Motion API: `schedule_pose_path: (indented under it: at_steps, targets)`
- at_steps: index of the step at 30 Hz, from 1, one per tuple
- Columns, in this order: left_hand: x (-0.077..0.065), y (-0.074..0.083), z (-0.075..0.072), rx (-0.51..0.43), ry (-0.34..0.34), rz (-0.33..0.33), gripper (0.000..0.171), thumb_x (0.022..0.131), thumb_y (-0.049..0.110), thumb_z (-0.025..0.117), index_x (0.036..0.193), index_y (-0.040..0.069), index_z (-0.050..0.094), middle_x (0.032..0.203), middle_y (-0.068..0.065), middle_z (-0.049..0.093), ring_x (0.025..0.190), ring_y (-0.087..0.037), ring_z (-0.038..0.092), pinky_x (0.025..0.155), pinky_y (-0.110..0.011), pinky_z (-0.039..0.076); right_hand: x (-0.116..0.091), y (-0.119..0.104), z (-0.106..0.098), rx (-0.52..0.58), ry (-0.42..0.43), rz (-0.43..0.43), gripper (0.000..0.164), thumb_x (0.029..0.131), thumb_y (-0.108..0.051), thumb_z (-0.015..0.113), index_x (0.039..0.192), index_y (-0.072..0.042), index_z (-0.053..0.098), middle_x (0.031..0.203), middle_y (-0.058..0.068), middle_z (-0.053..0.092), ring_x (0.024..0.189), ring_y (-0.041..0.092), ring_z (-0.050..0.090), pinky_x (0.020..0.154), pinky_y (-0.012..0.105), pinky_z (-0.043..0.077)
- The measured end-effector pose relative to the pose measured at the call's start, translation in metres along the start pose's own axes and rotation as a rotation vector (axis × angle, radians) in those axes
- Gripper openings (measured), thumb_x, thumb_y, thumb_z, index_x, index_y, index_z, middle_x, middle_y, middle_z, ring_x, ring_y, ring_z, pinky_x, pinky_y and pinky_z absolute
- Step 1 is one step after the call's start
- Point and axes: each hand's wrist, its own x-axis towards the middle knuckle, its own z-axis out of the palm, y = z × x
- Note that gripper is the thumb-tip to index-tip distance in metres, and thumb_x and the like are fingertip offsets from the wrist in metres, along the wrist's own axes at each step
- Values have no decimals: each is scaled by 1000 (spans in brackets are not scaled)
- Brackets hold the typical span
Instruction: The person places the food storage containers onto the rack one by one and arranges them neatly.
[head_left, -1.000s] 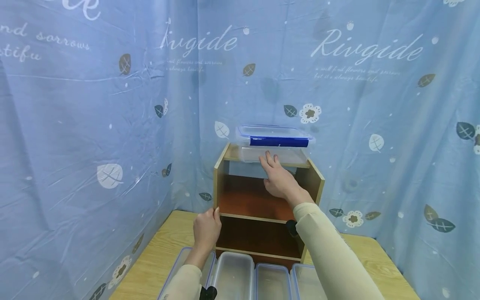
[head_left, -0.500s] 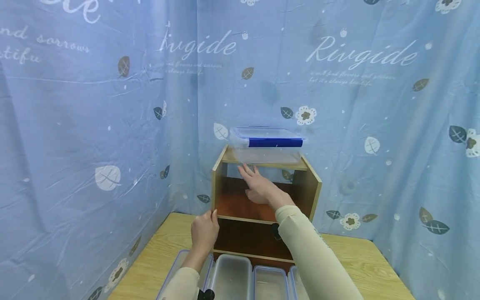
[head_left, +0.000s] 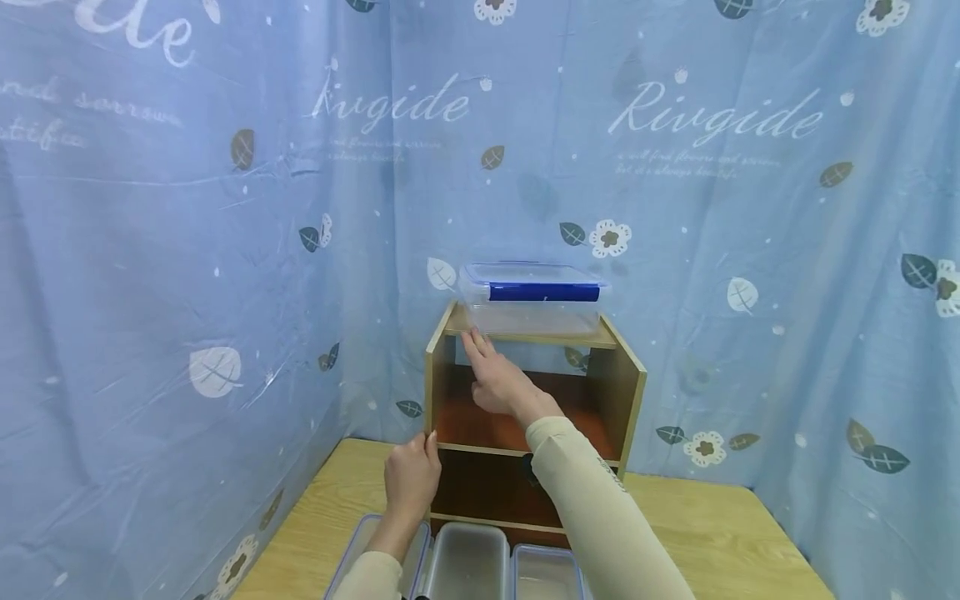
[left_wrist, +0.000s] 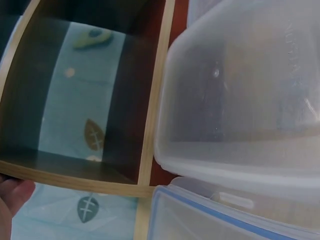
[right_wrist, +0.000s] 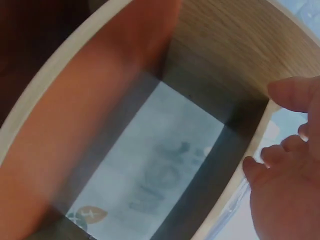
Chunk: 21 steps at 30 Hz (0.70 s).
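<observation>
A clear lidded food container (head_left: 532, 317) with a blue clip sits on the top board of a small wooden shelf unit (head_left: 632, 392). My right hand (head_left: 501, 379) is held up at the container's front left corner, fingers straight; whether they touch it is hard to tell. In the right wrist view, that hand (right_wrist: 287, 195) is beside the top board's edge. My left hand (head_left: 411, 475) grips the front edge of the unit's left side panel. Only part of the left hand (left_wrist: 12, 200) shows in the left wrist view, against the panel's edge.
Several clear food containers stand in a row before the unit, among them a frosted one (head_left: 471, 562) and a blue-rimmed one (head_left: 547, 575). All rest on a wooden table (head_left: 705, 533). A blue patterned curtain (head_left: 675, 208) hangs close behind and at the left.
My right hand has moved left along the container's front. The container has shifted slightly left on the top board. My left hand keeps its grip on the side panel.
</observation>
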Motion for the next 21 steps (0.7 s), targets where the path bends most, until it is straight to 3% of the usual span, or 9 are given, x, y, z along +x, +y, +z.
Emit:
schedule_pose_path:
  at_steps: [7,10,14,18,21]
  targets:
    - [2,1,1,-2,17,-3,43,90,16,66,53,7,46,47,-15,54,43,-39,56,41,-46,41,-2,5,1,-33,111,-13,77,90,-1,49,156,-5,10,164,17,1,153,33,4,119,48,23]
    - [4,3,0,-2,26,3,41,89,15,67,53,6,48,48,-15,55,45,-40,57,43,-47,41,1,6,-4,-31,84,2,80,89,-1,50,156,-4,7,164,17,-2,152,35,2,119,48,22]
    - [3,5,1,-3,30,11,40,89,15,67,54,6,49,49,-15,56,45,-40,57,43,-47,42,3,8,-8,58,40,-9,79,90,-1,48,156,-4,5,164,17,-3,152,36,-1,120,48,20]
    - [0,5,1,1,21,6,40,89,16,67,55,6,50,50,-16,58,46,-40,59,42,-47,42,-7,13,3,85,46,-29,75,93,-4,49,156,-7,10,165,13,2,153,32,4,119,49,21]
    - [1,4,-1,9,15,-7,40,90,17,67,55,7,49,49,-15,57,45,-39,58,42,-46,42,-22,20,11,57,117,-18,67,94,-8,52,154,-8,23,164,10,14,152,29,16,118,48,26]
